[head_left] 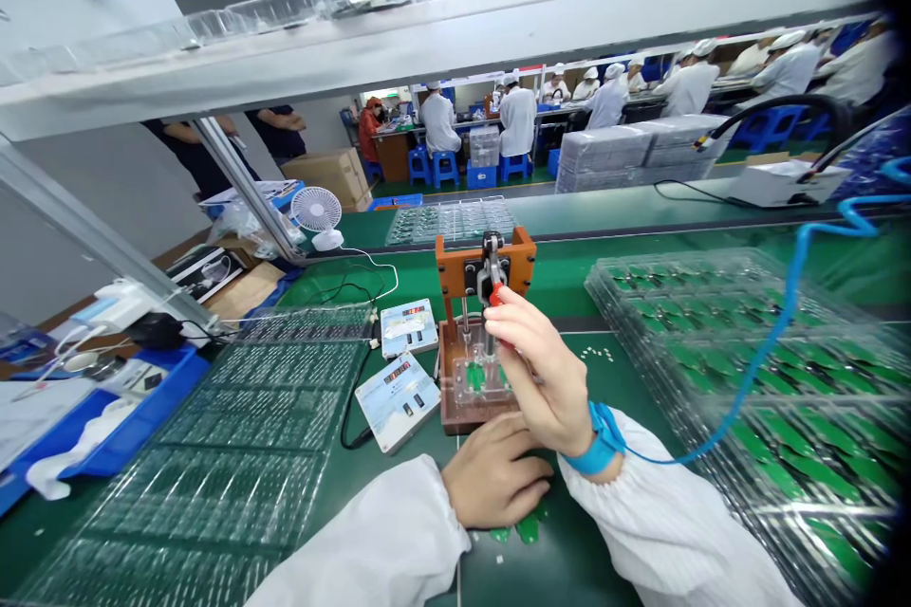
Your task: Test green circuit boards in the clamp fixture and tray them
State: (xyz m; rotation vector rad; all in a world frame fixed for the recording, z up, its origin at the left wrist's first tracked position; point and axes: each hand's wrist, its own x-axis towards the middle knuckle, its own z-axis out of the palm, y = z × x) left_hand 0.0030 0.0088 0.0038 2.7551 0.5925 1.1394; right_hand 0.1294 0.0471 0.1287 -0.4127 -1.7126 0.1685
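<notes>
Two hands meet at an orange-topped press [452, 270] standing on the green table [580, 541]: the right hand [545, 375] grips its red handle [496, 293] — likely a stiff lever, best held near the tip — while the left hand [498, 474] lies curved just before it, whether holding anything I cannot tell. Small green pieces [528, 528] nearby look light and thin, best lifted by their edges.

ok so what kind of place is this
Most likely an electronics assembly floor: trays of small green boards lie beside an orange clamp fixture, and behind, people in white coats and caps work along benches.
</notes>
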